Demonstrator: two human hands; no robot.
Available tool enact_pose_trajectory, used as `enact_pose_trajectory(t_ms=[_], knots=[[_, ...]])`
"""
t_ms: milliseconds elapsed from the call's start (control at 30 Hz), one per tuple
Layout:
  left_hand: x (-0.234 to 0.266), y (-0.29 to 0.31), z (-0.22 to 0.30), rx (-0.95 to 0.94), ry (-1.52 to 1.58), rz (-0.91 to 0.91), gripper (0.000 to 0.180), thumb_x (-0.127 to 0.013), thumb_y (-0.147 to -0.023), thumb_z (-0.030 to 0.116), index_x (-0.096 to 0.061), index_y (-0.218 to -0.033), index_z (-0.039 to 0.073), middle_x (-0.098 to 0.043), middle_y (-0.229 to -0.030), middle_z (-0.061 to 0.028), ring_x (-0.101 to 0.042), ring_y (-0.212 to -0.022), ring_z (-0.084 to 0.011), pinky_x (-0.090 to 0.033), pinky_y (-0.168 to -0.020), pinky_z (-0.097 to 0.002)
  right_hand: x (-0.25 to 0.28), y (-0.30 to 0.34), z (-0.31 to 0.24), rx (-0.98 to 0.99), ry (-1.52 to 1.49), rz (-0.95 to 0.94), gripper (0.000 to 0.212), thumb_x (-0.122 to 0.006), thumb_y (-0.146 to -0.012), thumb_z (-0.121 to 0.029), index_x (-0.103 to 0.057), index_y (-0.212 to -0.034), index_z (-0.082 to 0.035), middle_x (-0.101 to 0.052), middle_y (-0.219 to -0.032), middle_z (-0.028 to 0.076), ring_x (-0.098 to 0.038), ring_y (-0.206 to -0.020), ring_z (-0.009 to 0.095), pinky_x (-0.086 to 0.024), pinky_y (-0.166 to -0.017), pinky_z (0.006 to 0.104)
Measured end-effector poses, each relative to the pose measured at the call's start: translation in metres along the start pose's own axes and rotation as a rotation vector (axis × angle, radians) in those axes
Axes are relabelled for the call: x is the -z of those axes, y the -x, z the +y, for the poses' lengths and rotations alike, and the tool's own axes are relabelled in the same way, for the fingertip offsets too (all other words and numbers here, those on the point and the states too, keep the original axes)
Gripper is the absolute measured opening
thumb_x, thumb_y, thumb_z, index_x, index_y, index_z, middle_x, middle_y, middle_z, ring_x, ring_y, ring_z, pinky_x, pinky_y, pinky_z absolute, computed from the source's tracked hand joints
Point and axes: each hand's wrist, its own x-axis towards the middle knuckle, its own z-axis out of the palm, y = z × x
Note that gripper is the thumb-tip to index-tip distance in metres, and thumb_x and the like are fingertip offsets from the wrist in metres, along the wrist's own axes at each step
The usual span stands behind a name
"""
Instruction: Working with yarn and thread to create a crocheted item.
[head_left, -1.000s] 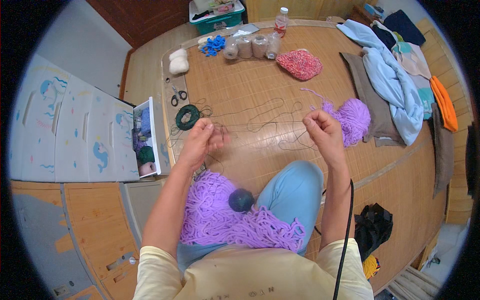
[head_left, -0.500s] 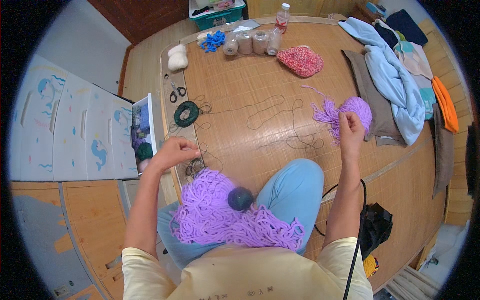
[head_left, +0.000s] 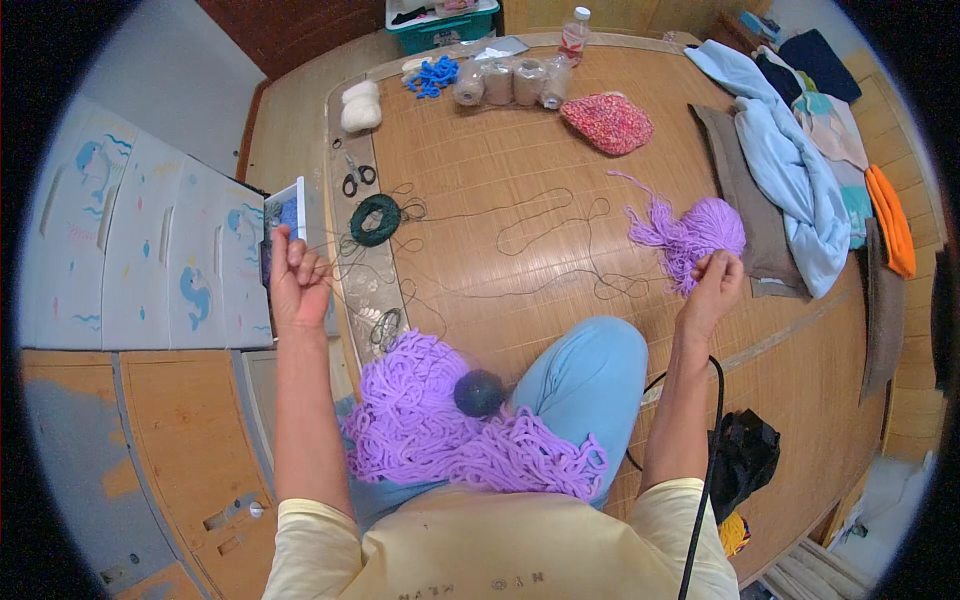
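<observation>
My left hand (head_left: 300,282) is raised over the open drawer at the left, fingers curled and the index pointing up. Strands of thin dark green yarn (head_left: 345,262) run from beside its fingers toward a dark green yarn ring (head_left: 375,220). At the right, my right hand (head_left: 712,290) is closed in a pinch just in front of a purple yarn ball (head_left: 715,228); what it pinches is too fine to make out. In my lap lie a heap of thick purple yarn (head_left: 410,410) and a dark yarn ball (head_left: 480,394). Loose dark strands loop across the mat.
Scissors (head_left: 358,176), white yarn (head_left: 361,106), wrapped beige spools (head_left: 527,82), a bottle (head_left: 574,36) and a red knitted piece (head_left: 608,123) lie farther off. Folded clothes (head_left: 790,190) are at the right. A black cable (head_left: 714,450) passes my right arm. Drawers (head_left: 150,240) stand left.
My left hand has moved up and left from beside the lap yarn to over the drawer, drawing the thin strands along. My right hand has shifted slightly down and right.
</observation>
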Motion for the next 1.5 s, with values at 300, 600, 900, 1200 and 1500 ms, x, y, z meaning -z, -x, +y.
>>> enact_pose_trajectory(t_ms=[300,600,900,1200,1500], knots=[[-0.119,0.048,-0.052,0.041,-1.238,-0.679,0.016,-0.064,-0.089,0.013,-0.064,-0.101,0.004,-0.062,-0.089,0.0010,-0.055,-0.078,-0.0059,-0.045,-0.068,-0.0222,-0.037,0.042,-0.026,0.333,0.656,-0.585,0.048,-0.064,-0.083,-0.001,-0.051,-0.129,-0.005,-0.057,-0.106,0.005,-0.054,-0.081,0.012,-0.046,-0.070,0.0248],[-0.149,0.046,-0.047,0.310,-1.206,-1.123,0.026,-0.067,-0.085,0.012,-0.062,-0.109,0.003,-0.063,-0.090,-0.0006,-0.056,-0.084,-0.0066,-0.046,-0.076,-0.0226,-0.133,0.121,-0.099,-0.495,-0.130,-1.174,0.021,-0.059,-0.087,-0.009,-0.059,-0.108,-0.004,-0.058,-0.090,-0.002,-0.051,-0.075,0.006,-0.044,-0.061,0.0226],[-0.084,0.045,-0.027,0.259,-0.793,-0.652,0.065,-0.068,-0.082,0.010,-0.040,-0.140,0.009,-0.053,-0.130,-0.0121,-0.051,-0.121,-0.0198,-0.042,-0.098,-0.0323,-0.094,0.056,-0.127,-0.318,-0.090,-0.892,0.029,-0.043,-0.101,-0.028,-0.060,-0.108,-0.006,-0.056,-0.065,0.000,-0.043,-0.052,0.004,-0.032,-0.045,0.0197],[0.054,0.047,-0.126,-0.114,-1.751,-0.761,0.075,-0.073,-0.075,0.028,-0.040,-0.140,0.011,-0.038,-0.146,-0.0153,-0.030,-0.139,-0.0305,-0.025,-0.111,-0.0486,-0.079,0.042,-0.154,-0.097,0.147,-0.810,0.040,-0.036,-0.103,-0.033,-0.057,-0.120,-0.004,-0.065,-0.075,0.006,-0.041,-0.045,0.002,-0.030,-0.040,0.0173],[0.071,0.060,-0.162,-0.296,-2.086,-0.555,0.027,-0.066,-0.080,0.025,-0.061,-0.103,0.011,-0.048,-0.136,-0.0177,-0.039,-0.130,-0.0360,-0.025,-0.102,-0.0628,-0.077,0.026,-0.165,-0.012,-0.149,-0.416,0.055,-0.029,-0.102,-0.044,-0.053,-0.121,0.003,-0.065,-0.084,0.012,-0.048,-0.055,0.008,-0.039,-0.052,0.0220]])
